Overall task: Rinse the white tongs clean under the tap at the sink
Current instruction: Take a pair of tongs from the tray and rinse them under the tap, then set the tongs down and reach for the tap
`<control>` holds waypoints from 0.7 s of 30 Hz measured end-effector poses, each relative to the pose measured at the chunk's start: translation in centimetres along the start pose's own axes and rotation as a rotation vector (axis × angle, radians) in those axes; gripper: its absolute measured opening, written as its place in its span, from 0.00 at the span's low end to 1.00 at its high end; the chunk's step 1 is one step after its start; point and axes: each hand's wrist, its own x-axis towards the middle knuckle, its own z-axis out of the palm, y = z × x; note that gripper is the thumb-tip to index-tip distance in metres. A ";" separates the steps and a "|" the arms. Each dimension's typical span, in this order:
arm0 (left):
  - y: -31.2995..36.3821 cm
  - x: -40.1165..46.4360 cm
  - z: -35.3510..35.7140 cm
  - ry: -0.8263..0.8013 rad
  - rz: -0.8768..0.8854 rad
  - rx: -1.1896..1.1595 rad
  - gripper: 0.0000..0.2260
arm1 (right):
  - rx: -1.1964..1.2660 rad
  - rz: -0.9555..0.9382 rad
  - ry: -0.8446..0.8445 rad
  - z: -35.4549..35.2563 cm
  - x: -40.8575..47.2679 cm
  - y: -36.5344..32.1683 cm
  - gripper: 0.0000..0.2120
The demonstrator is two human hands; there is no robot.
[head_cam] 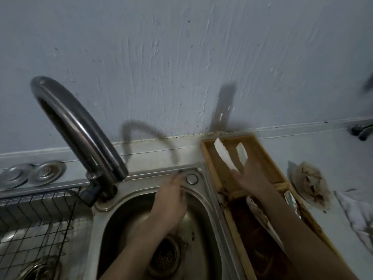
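Note:
The white tongs (224, 153) stick up out of my right hand (251, 176), their two flat tips spread apart over the far end of a wooden tray (207, 156) right of the sink. My right hand is shut on the tongs near their hinge end. My left hand (171, 196) rests with fingers apart on the back rim of the steel sink (201, 199), holding nothing. The curved steel tap (78, 126) arches at the left of the basin; no water is visible running from it.
A wire rack (34, 217) lies over the left basin, with two round metal lids (32, 174) behind it. The wooden tray holds stained utensils (260, 215). A dirty plate (310, 184) and a white cloth (357, 213) lie on the counter at right. The drain strainer (163, 255) sits in the basin.

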 end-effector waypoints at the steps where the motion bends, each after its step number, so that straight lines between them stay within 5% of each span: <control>1: 0.6 0.7 0.5 -0.070 0.080 0.013 0.20 | -0.030 -0.003 0.028 -0.2 0.5 0.5 0.33; 5: 2.9 3.7 2.9 -0.185 0.312 0.257 0.21 | -0.041 -0.013 0.050 -0.5 1.6 1.8 0.32; 12: 4.2 5.6 4.9 -0.366 0.336 0.564 0.26 | 0.040 -0.067 0.078 0.1 3.0 2.2 0.34; 21: 3.5 4.9 6.3 -0.378 0.306 0.480 0.31 | 0.117 -0.047 0.117 1.2 4.6 2.1 0.36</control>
